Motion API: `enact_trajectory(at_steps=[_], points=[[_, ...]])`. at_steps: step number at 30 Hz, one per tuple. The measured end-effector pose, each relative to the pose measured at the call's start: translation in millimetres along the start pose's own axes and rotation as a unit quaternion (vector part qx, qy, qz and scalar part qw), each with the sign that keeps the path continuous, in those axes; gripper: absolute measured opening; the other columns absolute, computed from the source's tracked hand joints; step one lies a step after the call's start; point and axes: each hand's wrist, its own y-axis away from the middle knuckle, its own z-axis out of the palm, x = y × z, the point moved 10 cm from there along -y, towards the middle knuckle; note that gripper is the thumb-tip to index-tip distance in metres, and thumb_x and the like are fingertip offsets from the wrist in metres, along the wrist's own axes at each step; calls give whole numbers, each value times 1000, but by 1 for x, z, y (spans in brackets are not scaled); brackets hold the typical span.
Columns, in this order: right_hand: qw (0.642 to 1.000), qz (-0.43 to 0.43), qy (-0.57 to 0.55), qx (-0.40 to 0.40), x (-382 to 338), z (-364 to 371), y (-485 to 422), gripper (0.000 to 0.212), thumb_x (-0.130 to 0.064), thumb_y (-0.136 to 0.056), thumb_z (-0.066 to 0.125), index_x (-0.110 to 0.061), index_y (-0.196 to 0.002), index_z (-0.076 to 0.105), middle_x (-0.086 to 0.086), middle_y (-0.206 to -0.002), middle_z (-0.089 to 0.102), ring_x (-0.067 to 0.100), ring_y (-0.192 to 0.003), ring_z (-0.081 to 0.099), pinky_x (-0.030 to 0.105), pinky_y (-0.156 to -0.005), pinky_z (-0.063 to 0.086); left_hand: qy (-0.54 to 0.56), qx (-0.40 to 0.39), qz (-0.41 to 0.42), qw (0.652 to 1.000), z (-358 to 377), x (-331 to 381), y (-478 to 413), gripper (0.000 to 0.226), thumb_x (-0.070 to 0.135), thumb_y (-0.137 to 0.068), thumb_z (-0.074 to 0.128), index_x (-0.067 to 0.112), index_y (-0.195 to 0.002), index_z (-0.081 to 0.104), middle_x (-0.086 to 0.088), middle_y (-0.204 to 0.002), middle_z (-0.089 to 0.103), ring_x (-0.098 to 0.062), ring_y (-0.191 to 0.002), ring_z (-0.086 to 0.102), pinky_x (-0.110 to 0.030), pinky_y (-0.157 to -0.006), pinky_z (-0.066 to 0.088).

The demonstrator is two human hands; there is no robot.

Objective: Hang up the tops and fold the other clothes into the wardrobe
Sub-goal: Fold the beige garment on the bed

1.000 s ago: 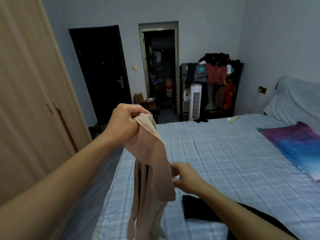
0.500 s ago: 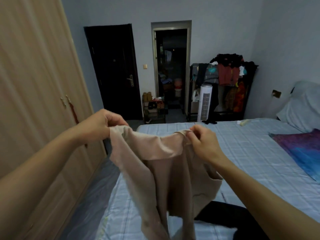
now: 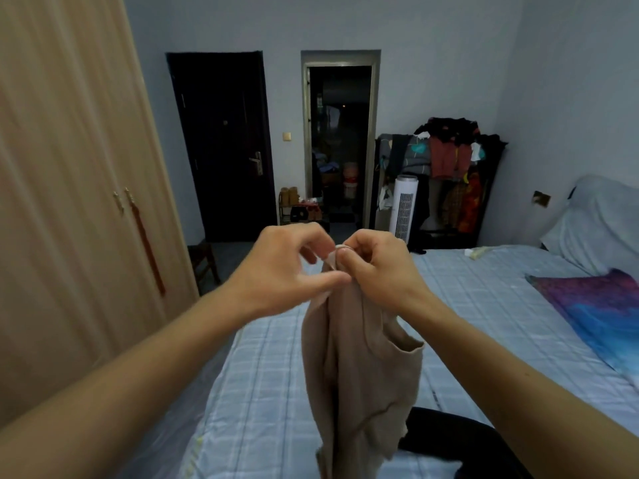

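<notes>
Garment (image 3: 359,357) hangs above bed (image 3: 484,305) because fingers of right hand (image 3: 377,267) pinch its top edge. Left hand (image 3: 283,274) curls alongside; grip cannot be told.

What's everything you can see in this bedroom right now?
beige garment: one, beige, hanging from both hands
black garment: one, black, on the bed
bed: one, blue checked sheet, centre-right
pillow: one, pale, far right
patterned cloth: one, purple-blue, on the bed's right side
wardrobe: one, light wood, left, doors closed
door: one, dark, back wall
clothes rack: one, dark, back right corner
tower fan: one, white, beside the rack
left hand: one, pinching the garment's top
right hand: one, pinching the garment's top
</notes>
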Motion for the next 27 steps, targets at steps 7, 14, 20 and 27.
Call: enact_trajectory(at_steps=[7, 14, 20, 27], points=[[996, 34, -86, 0, 3, -10, 2, 15, -20, -93, 66, -15, -80, 70, 5, -72, 70, 11, -64, 62, 29, -59, 51, -141, 98, 79, 982, 11, 32, 1, 42, 32, -72, 81, 19, -107, 63, 3, -102, 59, -15, -94, 54, -37, -80, 51], [988, 58, -142, -2, 9, -14, 9, 16, -24, -94, 66, -14, -83, 72, 5, -69, 69, 8, -60, 59, 24, -56, 48, -167, 128, 154, 965, 14, 40, 7, 16, 14, -83, 75, 10, -98, 70, -3, -103, 68, -21, -94, 62, -43, -79, 51], [981, 75, -172, -45, 12, -8, 19, 16, -18, -98, 59, -12, -92, 73, 11, -79, 74, 30, -75, 70, 43, -72, 58, -89, 136, 126, 979, 6, 37, -1, 3, 9, -84, 68, 12, -84, 66, 1, -86, 66, -17, -81, 61, -41, -71, 52], [969, 86, -194, -125, 34, 16, 60, 24, -34, -84, 76, -26, -106, 69, -1, -95, 75, 14, -88, 72, 31, -79, 60, -5, 196, 2, 981, -19, 11, -11, 16, 13, -85, 67, 16, -73, 57, 2, -60, 60, -13, -51, 57, -35, -49, 49]])
